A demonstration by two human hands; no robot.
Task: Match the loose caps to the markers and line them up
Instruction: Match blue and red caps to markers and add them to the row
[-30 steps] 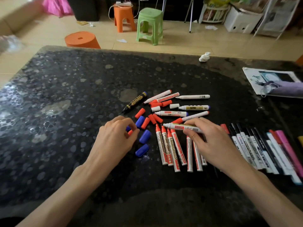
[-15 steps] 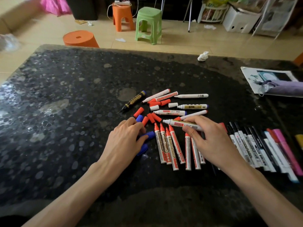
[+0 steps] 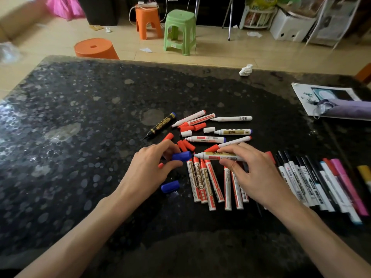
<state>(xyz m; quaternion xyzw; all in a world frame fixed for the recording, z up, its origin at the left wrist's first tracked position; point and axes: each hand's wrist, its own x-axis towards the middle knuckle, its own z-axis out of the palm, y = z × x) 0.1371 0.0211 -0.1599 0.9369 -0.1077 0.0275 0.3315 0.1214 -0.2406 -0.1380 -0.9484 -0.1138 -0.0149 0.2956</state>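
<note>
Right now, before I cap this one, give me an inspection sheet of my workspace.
Surface: dark speckled table, glossy.
Job's things: red-capped row lined up near you; black-capped row at right; uncapped markers, loose red caps and a spare blue cap still unsorted.
Clutter: crumpled tissue at the far edge; printed sheet under a purple bundle at right.
Hands: left hand pinches a blue cap at the tip of the held marker, gripped by the right hand; cap not yet on.
Cables: white cord by the orange stool, off the table.
Surroundings: green stool, litter on the floor.
</note>
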